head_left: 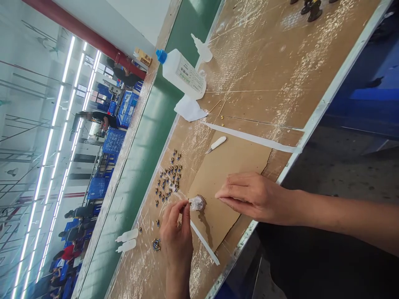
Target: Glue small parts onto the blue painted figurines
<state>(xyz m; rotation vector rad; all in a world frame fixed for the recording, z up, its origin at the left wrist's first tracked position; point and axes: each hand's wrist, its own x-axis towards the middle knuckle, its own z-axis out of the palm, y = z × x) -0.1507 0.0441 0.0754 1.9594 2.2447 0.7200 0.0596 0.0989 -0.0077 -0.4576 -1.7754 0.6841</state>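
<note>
My left hand [176, 232] has thumb and forefinger pinched together at the rim of a small clear cup [197, 203]. What lies between those fingertips is too small to name. The cup stands on a sheet of brown cardboard [230, 166], with a dark wet streak beside it. Over the cardboard, to the right of the cup, my right hand [249, 194] is closed with its fingertips pressed together; anything inside them is hidden. Many tiny blue and gold figure-like pieces [168, 178] stand in a group beyond the cup. A small cluster of similar pieces [156, 245] lies near my left hand.
A white-handled knife [218, 143] lies on the cardboard. Behind it are a crumpled white paper [190, 109], a large blue-capped bottle [182, 74] and a small dropper bottle [202, 49]. Two white squeeze bottles [127, 241] lie at the left. Dark pieces [314, 11] stand at the far end.
</note>
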